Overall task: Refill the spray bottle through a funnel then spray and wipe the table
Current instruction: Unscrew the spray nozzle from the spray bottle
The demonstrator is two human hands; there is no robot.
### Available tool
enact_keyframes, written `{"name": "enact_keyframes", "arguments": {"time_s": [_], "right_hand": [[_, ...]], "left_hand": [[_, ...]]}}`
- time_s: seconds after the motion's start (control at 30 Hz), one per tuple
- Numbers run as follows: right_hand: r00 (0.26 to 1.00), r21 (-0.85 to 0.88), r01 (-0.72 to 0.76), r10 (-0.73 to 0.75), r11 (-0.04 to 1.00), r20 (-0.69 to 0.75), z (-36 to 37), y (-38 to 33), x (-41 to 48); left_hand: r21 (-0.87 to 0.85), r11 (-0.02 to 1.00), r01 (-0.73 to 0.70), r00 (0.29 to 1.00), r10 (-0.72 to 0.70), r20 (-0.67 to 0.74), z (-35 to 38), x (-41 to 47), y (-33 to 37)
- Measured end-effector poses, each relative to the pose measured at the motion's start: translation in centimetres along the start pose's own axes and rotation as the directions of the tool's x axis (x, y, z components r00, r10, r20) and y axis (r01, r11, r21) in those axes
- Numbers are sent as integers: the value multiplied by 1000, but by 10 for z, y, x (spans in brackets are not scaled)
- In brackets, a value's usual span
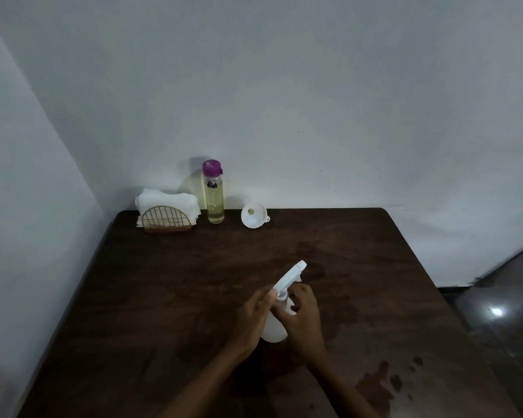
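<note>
A white spray bottle (274, 328) stands near the middle of the dark wooden table (163, 297), its nozzle pointing up and to the right. My left hand (254, 315) grips the bottle's left side and neck. My right hand (304, 315) curls round the bottle just below the spray head. A white funnel (253, 216) lies on its side at the back of the table. Left of it stands a clear bottle (214, 196) with a purple cap, holding pale yellow liquid. White cloths (166, 200) sit in a gold wire holder (167, 220) at the back left.
The table fits into a corner, with white walls behind and to the left. Wet patches (378, 384) mark the wood at the front right. A dark glossy floor (501, 312) lies beyond the table's right edge.
</note>
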State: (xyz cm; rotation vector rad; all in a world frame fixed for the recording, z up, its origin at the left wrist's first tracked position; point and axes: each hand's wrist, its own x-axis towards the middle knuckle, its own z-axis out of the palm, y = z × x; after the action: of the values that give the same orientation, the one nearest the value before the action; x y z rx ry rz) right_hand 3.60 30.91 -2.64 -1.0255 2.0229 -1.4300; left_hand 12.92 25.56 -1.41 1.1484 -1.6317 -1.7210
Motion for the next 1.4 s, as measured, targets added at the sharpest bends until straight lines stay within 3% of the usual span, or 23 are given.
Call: {"name": "enact_keyframes", "arguments": {"time_s": [0.57,0.7,0.9,1.13,1.3,1.4], "right_hand": [[999,-105,47,-50,993,-22,-11,-15,4],[1000,-22,1,-1,1000,14,-18,-18,6],[998,65,-42,39,997,47,-29,-24,9],[993,203,-109,99,973,59,-38,-38,8],[998,341,-70,63,937,29,-51,-55,10],[998,321,-60,65,945,-6,-59,-58,16]], "left_hand": [[-33,994,104,994,-105,-31,2,5,-12],[-17,994,106,993,-107,-41,3,5,-9],[174,983,-52,997,41,65,3,4,-14],[280,957,-78,997,76,18,4,6,-10],[273,959,-77,997,66,49,3,7,-12],[251,964,-84,996,71,62,2,6,-13]]}}
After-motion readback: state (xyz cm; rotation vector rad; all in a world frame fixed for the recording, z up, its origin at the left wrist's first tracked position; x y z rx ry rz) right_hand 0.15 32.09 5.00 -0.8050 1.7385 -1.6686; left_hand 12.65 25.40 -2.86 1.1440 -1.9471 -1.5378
